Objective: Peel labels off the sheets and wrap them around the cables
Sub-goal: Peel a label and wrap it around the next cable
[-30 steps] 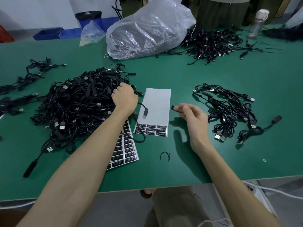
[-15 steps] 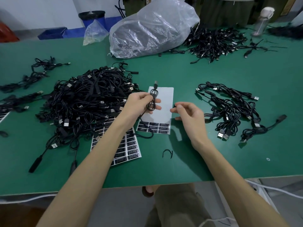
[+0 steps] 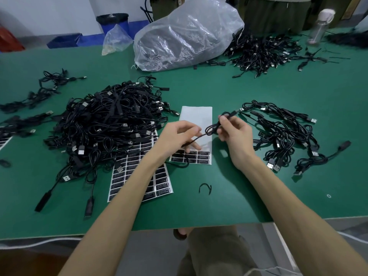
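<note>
our right hand (image 3: 233,134) pinches a looped black cable (image 3: 210,129) between thumb and curled fingers, above the nearly stripped label sheet (image 3: 196,116). our left hand (image 3: 178,136), fingers curled, pinches the cable's trailing strand just over that sheet's remaining labels (image 3: 200,157). the cable pile (image 3: 107,124) lies to the left.

My black cable (image 3: 211,130) looks matt rubbery; the label sheet (image 3: 196,116) is glossy paper, the table (image 3: 239,196) smooth matt green.

Even overhead light, soft shadows under the arms, glare on the plastic bag (image 3: 187,36), wide-angle edge bending.
</note>
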A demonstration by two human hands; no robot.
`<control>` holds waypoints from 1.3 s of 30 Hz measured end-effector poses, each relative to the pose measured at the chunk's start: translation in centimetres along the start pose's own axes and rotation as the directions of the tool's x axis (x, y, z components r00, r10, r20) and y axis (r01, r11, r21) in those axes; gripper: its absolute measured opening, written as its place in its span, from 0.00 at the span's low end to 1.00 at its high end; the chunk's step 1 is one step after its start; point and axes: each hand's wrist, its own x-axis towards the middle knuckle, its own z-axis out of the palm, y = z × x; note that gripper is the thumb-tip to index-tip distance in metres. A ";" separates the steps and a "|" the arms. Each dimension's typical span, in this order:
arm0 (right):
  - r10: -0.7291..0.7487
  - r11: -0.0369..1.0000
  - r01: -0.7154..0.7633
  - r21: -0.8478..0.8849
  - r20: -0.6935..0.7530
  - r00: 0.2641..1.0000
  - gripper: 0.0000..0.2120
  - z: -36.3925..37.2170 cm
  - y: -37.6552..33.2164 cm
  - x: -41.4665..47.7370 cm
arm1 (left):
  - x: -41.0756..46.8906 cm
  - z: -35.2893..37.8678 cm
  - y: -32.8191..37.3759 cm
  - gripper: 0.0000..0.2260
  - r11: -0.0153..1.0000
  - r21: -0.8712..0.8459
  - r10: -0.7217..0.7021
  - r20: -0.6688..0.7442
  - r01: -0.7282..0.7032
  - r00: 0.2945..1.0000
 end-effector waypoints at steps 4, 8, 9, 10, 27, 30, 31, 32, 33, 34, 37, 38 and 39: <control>0.030 0.983 -0.014 0.181 -0.086 0.996 0.03 -0.6 0.1 0.1 | -0.5 -0.4 -1.4 0.07 0.995 -0.092 0.028 -0.014 -0.029 1.000; 0.011 0.976 0.019 0.217 -0.133 0.991 0.02 -0.6 0.2 0.0 | -0.7 -1.6 -2.2 0.09 0.943 -0.326 0.050 -0.046 -0.062 0.998; 0.003 0.980 0.026 0.199 -0.141 0.990 0.02 -0.6 0.3 0.1 | -0.7 -1.8 -2.3 0.10 0.936 -0.347 0.049 -0.048 -0.063 0.998; -0.010 0.985 0.035 0.168 -0.146 0.989 0.02 -0.6 0.4 0.1 | -0.7 -1.9 -2.5 0.11 0.935 -0.349 0.046 -0.055 -0.063 0.997; -0.235 0.693 0.407 -0.595 0.347 0.908 0.09 1.1 1.7 -1.6 | -1.1 -0.3 -2.4 0.10 0.971 -0.161 0.166 -0.081 -0.178 0.983; -0.157 0.772 0.337 -0.539 0.352 0.923 0.04 1.1 1.9 -1.5 | -1.0 -0.1 -2.5 0.09 0.984 -0.065 0.158 -0.099 -0.165 0.982; -0.155 0.776 0.329 -0.538 0.343 0.926 0.04 1.1 1.9 -1.4 | -1.0 -0.1 -2.5 0.10 0.986 -0.044 0.153 -0.111 -0.158 0.982; -0.150 0.774 0.322 -0.545 0.336 0.930 0.04 1.0 1.9 -1.3 | -1.0 -0.1 -2.5 0.10 0.988 -0.020 0.149 -0.127 -0.153 0.981; -0.140 0.766 0.312 -0.561 0.329 0.934 0.04 0.9 1.9 -1.2 | -1.0 -0.2 -2.6 0.11 0.988 0.012 0.152 -0.146 -0.151 0.978; -0.127 0.755 0.300 -0.583 0.319 0.939 0.05 0.9 1.9 -1.2 | -1.0 -0.1 -2.7 0.10 0.987 0.050 0.161 -0.164 -0.155 0.973; -0.130 0.721 0.247 -0.647 0.224 0.966 0.05 0.8 1.8 -1.0 | -1.0 0.0 -2.8 0.07 0.952 0.248 0.226 -0.170 -0.180 0.959; -0.150 0.714 0.228 -0.663 0.173 0.973 0.05 0.8 1.8 -0.9 | -1.1 0.1 -2.8 0.07 0.924 0.330 0.255 -0.151 -0.194 0.955; -0.169 0.708 0.208 -0.675 0.124 0.978 0.05 0.7 1.8 -0.8 | -1.2 0.1 -2.8 0.07 0.893 0.398 0.279 -0.126 -0.209 0.952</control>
